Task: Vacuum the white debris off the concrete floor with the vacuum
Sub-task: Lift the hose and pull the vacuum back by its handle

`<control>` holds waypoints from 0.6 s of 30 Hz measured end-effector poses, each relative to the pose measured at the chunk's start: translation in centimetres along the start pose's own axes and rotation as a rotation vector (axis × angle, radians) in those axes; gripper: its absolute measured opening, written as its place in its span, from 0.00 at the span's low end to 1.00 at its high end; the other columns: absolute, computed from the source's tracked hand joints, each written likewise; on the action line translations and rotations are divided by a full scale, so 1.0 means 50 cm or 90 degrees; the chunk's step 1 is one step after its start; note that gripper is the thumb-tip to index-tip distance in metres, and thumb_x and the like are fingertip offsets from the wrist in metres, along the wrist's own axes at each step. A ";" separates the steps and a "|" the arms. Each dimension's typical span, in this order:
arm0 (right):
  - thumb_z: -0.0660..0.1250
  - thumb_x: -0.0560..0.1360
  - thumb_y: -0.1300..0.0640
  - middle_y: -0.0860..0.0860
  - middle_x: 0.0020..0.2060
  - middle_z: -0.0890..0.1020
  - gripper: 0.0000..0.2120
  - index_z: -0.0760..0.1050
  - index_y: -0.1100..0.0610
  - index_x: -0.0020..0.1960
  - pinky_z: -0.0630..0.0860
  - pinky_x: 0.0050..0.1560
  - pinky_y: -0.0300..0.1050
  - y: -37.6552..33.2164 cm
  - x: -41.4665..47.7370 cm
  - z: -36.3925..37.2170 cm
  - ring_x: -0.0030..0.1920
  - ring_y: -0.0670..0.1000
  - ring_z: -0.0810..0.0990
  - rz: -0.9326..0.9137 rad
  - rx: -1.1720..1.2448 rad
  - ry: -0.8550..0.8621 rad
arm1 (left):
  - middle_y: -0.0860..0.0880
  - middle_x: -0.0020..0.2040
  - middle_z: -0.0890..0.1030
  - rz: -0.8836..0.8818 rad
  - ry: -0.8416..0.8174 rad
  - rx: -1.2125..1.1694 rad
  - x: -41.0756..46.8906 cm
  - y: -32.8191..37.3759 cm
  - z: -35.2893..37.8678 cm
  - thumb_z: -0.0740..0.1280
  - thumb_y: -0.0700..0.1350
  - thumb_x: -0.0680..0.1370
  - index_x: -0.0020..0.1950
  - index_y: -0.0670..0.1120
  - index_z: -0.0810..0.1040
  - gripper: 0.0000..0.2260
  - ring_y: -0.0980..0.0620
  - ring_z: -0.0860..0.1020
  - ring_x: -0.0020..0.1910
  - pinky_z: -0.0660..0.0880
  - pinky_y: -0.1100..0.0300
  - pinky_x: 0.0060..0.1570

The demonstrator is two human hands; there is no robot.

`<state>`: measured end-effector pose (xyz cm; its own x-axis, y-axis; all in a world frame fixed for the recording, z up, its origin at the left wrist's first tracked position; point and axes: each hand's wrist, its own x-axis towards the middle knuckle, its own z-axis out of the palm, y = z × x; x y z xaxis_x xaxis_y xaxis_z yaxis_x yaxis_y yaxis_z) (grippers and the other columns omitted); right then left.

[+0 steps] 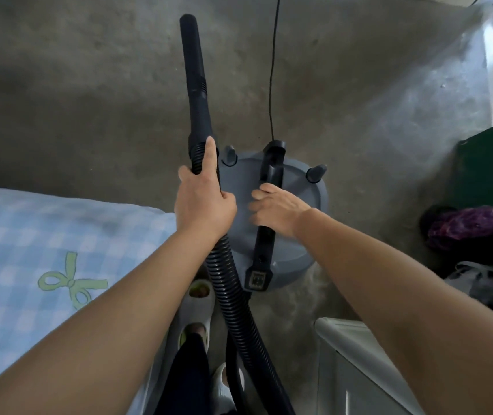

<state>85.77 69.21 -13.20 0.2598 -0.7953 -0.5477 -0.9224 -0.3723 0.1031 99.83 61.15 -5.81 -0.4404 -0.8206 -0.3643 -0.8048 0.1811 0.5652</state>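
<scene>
In the head view, the vacuum (308, 205) is seen standing on the concrete floor (89, 85), just ahead of the feet. The left grip (204, 202) is clenched round the hose (230, 289) where it joins the wand (195, 73). The wand is pointed forward; whether its tip touches the floor cannot be told. The right grip (278, 211), a little blurred, is curled round the black handle (270, 175) on the lid. The white debris (419, 115) is seen as a pale dusty patch to the right of the vacuum, well apart from the wand tip.

3 risks are judged likely. If the vacuum is dragged or lifted away, the power cord (273, 70) could be pulled tight or rolled over. The hose runs down between the slippers (198, 295), so a foot could be caught in it. The fine dust could be scattered if the body is pulled through it.

The passage is narrowed by the bed (44, 250) on the left and a white cabinet (359, 354) at the lower right. A green box (491, 163) and a purple cloth (473, 226) lie beside the dusty patch and could be drawn to the nozzle.
</scene>
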 end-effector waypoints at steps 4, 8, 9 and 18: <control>0.63 0.77 0.59 0.43 0.50 0.77 0.09 0.77 0.46 0.51 0.61 0.62 0.45 0.074 0.025 -0.007 0.58 0.51 0.68 0.054 0.039 -0.017 | 0.43 0.57 0.66 -0.008 -0.003 -0.024 0.083 0.024 -0.028 0.63 0.41 0.76 0.77 0.61 0.45 0.38 0.45 0.70 0.40 0.69 0.53 0.43; 0.62 0.76 0.60 0.45 0.52 0.77 0.11 0.75 0.48 0.55 0.61 0.61 0.47 0.208 0.067 -0.026 0.59 0.52 0.69 0.144 0.103 -0.038 | 0.44 0.56 0.65 -0.022 -0.011 -0.059 0.219 0.057 -0.060 0.62 0.41 0.76 0.77 0.62 0.45 0.38 0.47 0.70 0.38 0.71 0.52 0.42; 0.62 0.77 0.60 0.46 0.52 0.78 0.11 0.75 0.48 0.55 0.61 0.61 0.47 0.247 0.081 -0.032 0.59 0.53 0.69 0.166 0.104 -0.060 | 0.45 0.56 0.65 -0.032 -0.011 -0.058 0.256 0.062 -0.063 0.63 0.41 0.76 0.77 0.62 0.44 0.38 0.48 0.69 0.37 0.70 0.53 0.41; 0.65 0.76 0.63 0.49 0.55 0.78 0.13 0.74 0.49 0.56 0.62 0.59 0.48 0.524 0.137 -0.040 0.60 0.55 0.71 0.344 0.128 -0.182 | 0.46 0.56 0.65 -0.046 -0.007 -0.114 0.487 0.143 -0.100 0.63 0.42 0.76 0.77 0.63 0.44 0.39 0.50 0.68 0.37 0.70 0.54 0.42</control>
<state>63.95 53.04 -12.57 -0.3177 -0.6762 -0.6647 -0.9446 0.1642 0.2843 85.33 39.76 -6.93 -0.3897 -0.8214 -0.4165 -0.7511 0.0217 0.6599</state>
